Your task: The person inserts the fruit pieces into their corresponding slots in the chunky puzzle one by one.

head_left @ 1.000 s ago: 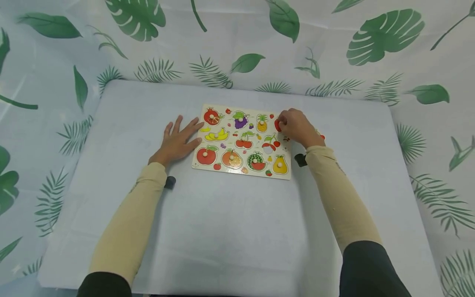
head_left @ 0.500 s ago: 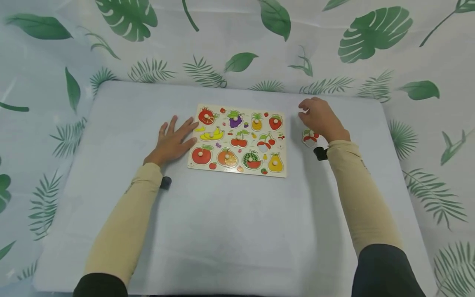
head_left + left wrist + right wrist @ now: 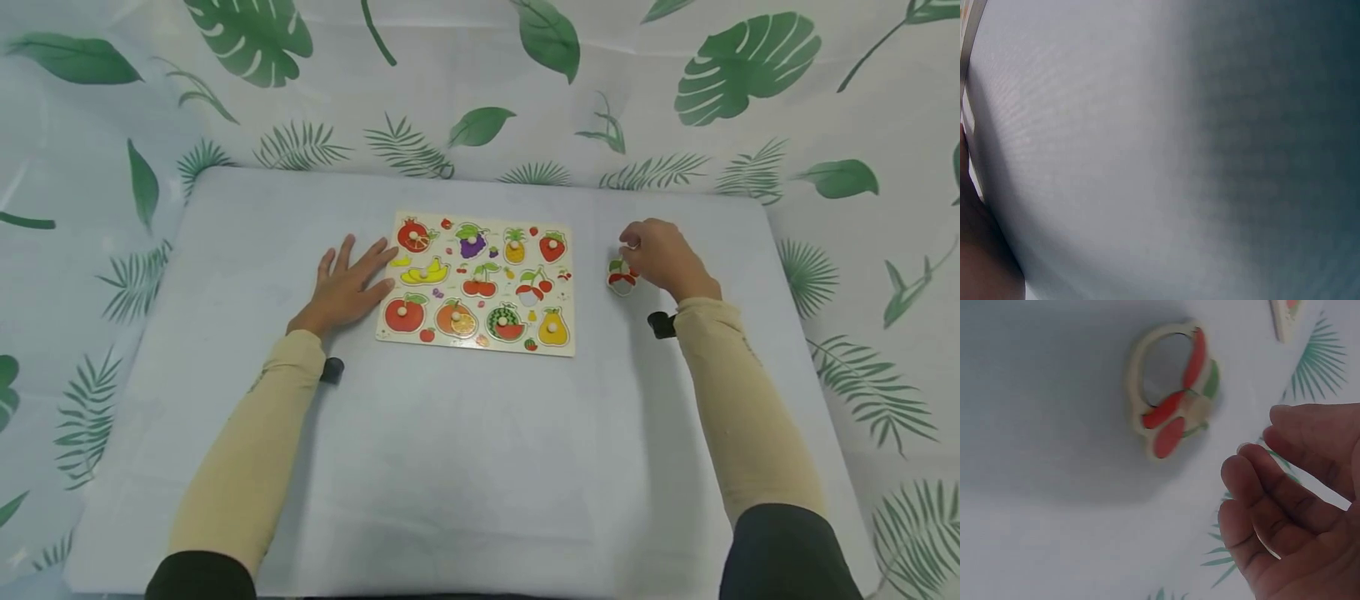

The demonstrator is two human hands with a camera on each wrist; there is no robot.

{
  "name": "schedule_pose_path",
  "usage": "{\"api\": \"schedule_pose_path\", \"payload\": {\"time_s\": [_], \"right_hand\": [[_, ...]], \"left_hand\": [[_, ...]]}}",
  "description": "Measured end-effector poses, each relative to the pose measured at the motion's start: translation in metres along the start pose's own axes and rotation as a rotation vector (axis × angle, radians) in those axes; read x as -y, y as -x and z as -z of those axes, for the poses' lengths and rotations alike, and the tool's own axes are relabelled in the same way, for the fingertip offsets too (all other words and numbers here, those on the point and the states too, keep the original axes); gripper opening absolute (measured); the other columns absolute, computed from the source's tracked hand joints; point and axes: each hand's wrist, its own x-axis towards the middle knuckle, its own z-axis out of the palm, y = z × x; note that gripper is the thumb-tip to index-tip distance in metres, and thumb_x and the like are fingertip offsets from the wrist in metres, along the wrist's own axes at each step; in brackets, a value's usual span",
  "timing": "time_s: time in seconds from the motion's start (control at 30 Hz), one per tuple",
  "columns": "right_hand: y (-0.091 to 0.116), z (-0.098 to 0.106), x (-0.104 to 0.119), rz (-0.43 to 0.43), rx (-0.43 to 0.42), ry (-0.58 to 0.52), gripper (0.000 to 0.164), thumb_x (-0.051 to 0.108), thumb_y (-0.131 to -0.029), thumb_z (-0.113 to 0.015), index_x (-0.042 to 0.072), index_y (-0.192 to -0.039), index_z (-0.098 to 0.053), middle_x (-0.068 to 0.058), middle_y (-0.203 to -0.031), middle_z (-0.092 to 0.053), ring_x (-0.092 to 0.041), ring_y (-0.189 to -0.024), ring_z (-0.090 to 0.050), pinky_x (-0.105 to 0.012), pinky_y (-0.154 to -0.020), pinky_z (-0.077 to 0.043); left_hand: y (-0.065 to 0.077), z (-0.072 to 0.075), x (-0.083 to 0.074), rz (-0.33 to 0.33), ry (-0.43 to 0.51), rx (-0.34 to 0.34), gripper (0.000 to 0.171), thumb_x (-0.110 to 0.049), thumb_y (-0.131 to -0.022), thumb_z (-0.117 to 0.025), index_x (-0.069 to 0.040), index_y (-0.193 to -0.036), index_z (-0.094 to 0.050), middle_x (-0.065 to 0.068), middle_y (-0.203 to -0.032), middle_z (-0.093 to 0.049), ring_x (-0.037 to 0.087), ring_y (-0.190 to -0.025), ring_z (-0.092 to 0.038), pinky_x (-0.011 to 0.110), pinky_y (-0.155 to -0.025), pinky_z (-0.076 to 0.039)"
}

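Observation:
A wooden fruit puzzle board [image 3: 450, 340] lies on the table, with knobbed pieces such as a strawberry [image 3: 552, 247] and a pear [image 3: 553, 327] in it. My left hand [image 3: 341, 287] lies spread at its left edge, fingertips and thumb on the rim. Right of the board lies a loose red-and-white fruit puzzle piece [image 3: 622, 279] with green leaves and a round knob [image 3: 1197, 409]. Close beside this piece is my right hand [image 3: 666, 257], its fingers loosely bent; in the right wrist view a gap shows between its fingertips [image 3: 1238, 475] and the piece.
A white cloth covers the table [image 3: 450, 467]. Behind it hangs a leaf-printed backdrop [image 3: 442, 75]. The left wrist view shows mostly blurred cloth [image 3: 1097, 137] and the edge of my left hand.
My right hand has left the strawberry, which now shows fully in the board, and moved right to the loose fruit puzzle piece. My left hand stays at the board's edge.

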Motion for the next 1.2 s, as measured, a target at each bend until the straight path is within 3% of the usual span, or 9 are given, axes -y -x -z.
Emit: {"api": "schedule_pose_path", "payload": {"time_s": [0.3, 0.6, 1.2], "right_hand": [[0.008, -0.017, -0.015, -0.039, 0.055, -0.014, 0.023, 0.0, -0.1, -0.061, -0.014, -0.117, -0.068, -0.032, -0.113, -0.067, -0.04, -0.092, -0.059, -0.052, -0.078, -0.052], [0.009, -0.023, -0.017, -0.074, 0.069, -0.013, 0.021, 0.003, -0.103, -0.059, -0.012, -0.116, -0.066, -0.029, -0.108, -0.067, -0.039, -0.09, -0.059, -0.052, -0.076, -0.051], [0.005, -0.03, 0.018, -0.043, 0.009, -0.008, 0.018, 0.0, -0.102, -0.06, -0.01, -0.113, -0.069, -0.027, -0.108, -0.068, -0.038, -0.089, -0.058, -0.049, -0.076, -0.051]], "left_hand": [[0.001, 0.001, 0.001, -0.009, 0.005, -0.004, 0.069, -0.048, -0.111, -0.048, -0.029, -0.173, -0.024, -0.005, -0.181, -0.006, 0.026, -0.161, 0.025, 0.052, -0.125, 0.021], [0.0, 0.0, 0.002, -0.018, 0.009, -0.011, 0.069, -0.05, -0.111, -0.048, -0.029, -0.173, -0.025, -0.004, -0.18, -0.007, 0.026, -0.161, 0.025, 0.052, -0.125, 0.02], [0.001, 0.001, 0.001, -0.016, 0.005, -0.001, 0.068, -0.049, -0.111, -0.048, -0.029, -0.173, -0.025, -0.005, -0.18, -0.007, 0.026, -0.161, 0.026, 0.051, -0.125, 0.021]]}}
